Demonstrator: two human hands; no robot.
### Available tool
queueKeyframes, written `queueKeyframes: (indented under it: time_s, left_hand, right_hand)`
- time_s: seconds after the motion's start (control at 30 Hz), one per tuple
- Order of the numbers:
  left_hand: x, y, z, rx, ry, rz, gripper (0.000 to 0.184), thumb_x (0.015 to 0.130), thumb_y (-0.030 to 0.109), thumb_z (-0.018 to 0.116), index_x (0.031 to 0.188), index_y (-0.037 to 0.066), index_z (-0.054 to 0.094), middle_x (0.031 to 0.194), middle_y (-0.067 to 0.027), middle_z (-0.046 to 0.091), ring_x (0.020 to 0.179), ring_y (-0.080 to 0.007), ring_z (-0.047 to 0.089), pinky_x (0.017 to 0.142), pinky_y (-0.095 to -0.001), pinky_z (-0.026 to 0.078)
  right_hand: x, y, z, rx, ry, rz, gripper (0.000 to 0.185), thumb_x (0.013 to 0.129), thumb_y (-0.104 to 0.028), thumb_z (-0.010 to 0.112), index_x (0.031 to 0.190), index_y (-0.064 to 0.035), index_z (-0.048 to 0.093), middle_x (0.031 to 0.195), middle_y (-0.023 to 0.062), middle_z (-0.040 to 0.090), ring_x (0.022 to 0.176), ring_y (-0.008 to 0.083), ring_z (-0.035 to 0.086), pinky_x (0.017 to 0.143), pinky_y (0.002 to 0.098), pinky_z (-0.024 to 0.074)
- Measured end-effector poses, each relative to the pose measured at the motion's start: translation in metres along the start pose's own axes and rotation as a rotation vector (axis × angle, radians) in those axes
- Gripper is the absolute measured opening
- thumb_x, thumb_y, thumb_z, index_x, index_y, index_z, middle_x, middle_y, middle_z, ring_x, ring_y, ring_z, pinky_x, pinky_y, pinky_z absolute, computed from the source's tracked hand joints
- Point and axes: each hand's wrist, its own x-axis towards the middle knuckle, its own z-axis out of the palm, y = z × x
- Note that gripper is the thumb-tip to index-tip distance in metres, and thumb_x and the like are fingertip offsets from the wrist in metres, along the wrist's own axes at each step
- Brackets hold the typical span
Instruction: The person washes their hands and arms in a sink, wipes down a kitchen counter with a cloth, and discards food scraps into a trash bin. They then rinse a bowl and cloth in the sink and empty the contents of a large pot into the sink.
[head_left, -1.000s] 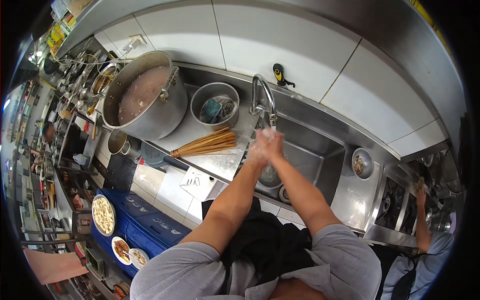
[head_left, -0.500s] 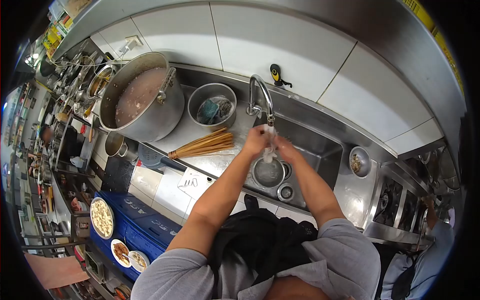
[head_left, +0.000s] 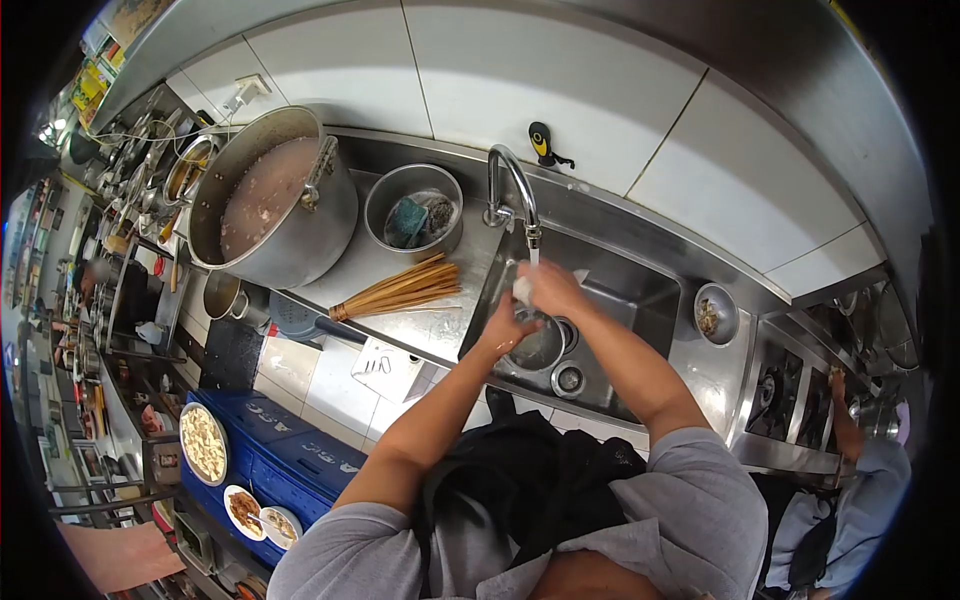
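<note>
Under the running tap, my right hand is closed round a limp white cloth-like thing, with parts of it showing at both sides of the fingers. I cannot tell just what it is. Lower and to the left, my left hand is open, thumb and fingers apart, with nothing in it. Below both hands a round metal bowl sits in the sink, partly hidden by the left hand. A small metal cup stands beside the bowl.
Left of the sink are a metal basin with scrubbing pads, a bamboo whisk and a large pot of pinkish liquid. At right stand a small bowl and stove burners. A co-worker's sleeve shows at far right.
My left hand has left the white thing and moved down and left, its fingers opening. My right hand has shifted slightly left and now holds the white thing bunched up.
</note>
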Motion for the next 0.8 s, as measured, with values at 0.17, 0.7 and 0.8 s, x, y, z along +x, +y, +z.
queueKeyframes:
  time_s: [0.17,0.7,0.8]
  left_hand:
    - [0.023,0.098,-0.018,0.084,0.13,-0.191,0.084,0.069,0.026,0.081,0.135,0.006,0.034,0.118,-0.023,0.059,0.111,-0.0396,0.056,0.092,-0.0413,0.046]
    - [0.058,0.082,-0.007,-0.719,0.106,-0.288,0.017,0.076,0.003,0.07,0.089,0.001,0.059,0.073,-0.0062,0.061,0.062,-0.0163,0.06,0.056,-0.0289,0.05]
    - [0.04,0.055,0.001,-0.407,0.093,-0.376,0.018,0.072,-0.001,0.067,0.088,0.001,0.059,0.075,-0.0067,0.062,0.063,-0.0173,0.061,0.056,-0.0307,0.049]
  right_hand:
    - [0.006,-0.01,-0.017,0.265,0.077,0.073,0.026,0.066,-0.004,0.064,0.092,-0.0039,0.059,0.085,0.0134,0.063,0.087,0.0307,0.063,0.076,0.0412,0.0484]
    - [-0.023,0.071,0.056,1.351,0.109,0.645,0.036,0.08,-0.001,0.056,0.114,-0.0115,0.049,0.102,0.0064,0.058,0.088,0.0209,0.059,0.074,0.0404,0.0514]
    - [0.032,0.057,0.033,1.091,0.052,0.88,0.015,0.085,-0.013,0.054,0.098,-0.0094,0.059,0.081,0.0047,0.061,0.077,0.0191,0.061,0.07,0.0392,0.0516]
